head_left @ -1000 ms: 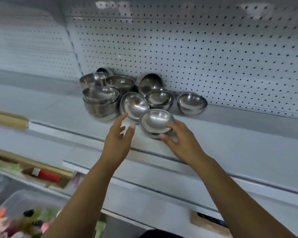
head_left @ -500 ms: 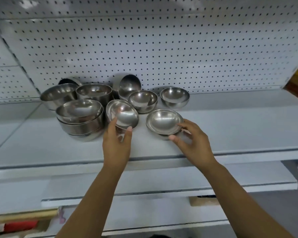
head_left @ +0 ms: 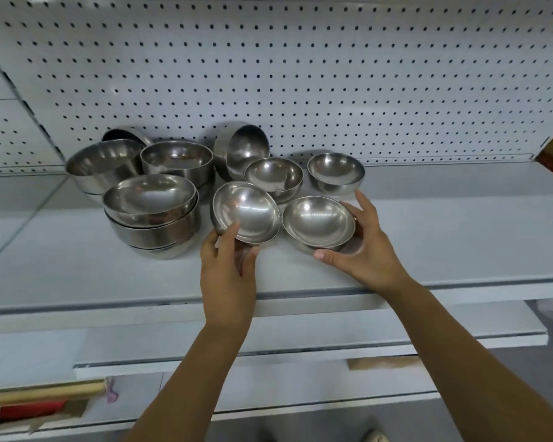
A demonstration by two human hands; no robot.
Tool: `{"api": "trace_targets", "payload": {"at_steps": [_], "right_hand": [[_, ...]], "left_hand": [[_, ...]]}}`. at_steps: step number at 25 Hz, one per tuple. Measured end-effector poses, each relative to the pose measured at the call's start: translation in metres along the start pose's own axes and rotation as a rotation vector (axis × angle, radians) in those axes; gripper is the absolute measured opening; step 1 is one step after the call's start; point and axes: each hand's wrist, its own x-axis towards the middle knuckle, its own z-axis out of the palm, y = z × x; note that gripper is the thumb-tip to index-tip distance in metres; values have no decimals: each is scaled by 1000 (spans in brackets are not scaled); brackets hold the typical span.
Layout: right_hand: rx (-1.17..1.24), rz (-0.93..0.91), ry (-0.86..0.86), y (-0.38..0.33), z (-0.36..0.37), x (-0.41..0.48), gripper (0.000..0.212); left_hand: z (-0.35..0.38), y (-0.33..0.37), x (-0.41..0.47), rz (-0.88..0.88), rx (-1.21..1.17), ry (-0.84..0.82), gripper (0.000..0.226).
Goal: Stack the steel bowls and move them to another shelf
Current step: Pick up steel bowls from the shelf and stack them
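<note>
Several steel bowls sit in a cluster on a white shelf [head_left: 428,237] in front of a pegboard back. My left hand [head_left: 227,275] grips a small tilted bowl [head_left: 248,215] from below, thumb on its near rim. Just to the right, my right hand [head_left: 364,250] holds a shallow bowl [head_left: 318,221] that rests on another one, with fingers on its right side and thumb at its front edge. A stack of larger bowls [head_left: 150,215] stands at the left. Two small bowls [head_left: 273,175] [head_left: 336,172] sit behind, and one bowl [head_left: 245,149] leans on its side.
Two large bowls [head_left: 104,164] [head_left: 178,159] stand at the back left. A lower white shelf [head_left: 300,349] juts out beneath. A wooden stick [head_left: 42,392] and a red item [head_left: 29,409] lie at the lower left. The shelf's right half is bare.
My left hand has closed on the tilted small bowl and lifted its near edge. My right hand has wrapped further round the shallow bowl. The camera has moved closer.
</note>
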Motion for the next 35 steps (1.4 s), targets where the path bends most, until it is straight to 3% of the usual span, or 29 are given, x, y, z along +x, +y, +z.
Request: {"api": "trace_targets", "payload": {"at_steps": [5,12,19,25,31,35], "right_hand": [[30,-17,-5,6,-3,2,135],[30,-71,-1,7,1,2,135],[-6,-118,2,4,0,0,126],[19,-140,31,2,-1,-2,87],[95,-78,38,5,-2,-4,93],[85,-68,18,4,-4,-1,81]], "left_hand": [[-10,6,-8,63,-226,74,52],[-16,33,21,103,-278,-319,59],[3,35,43,178,-146,-477,64],[11,25,39,208,-12,-504,68],[11,25,31,251,103,-455,66],[11,31,24,253,59,-417,65]]}}
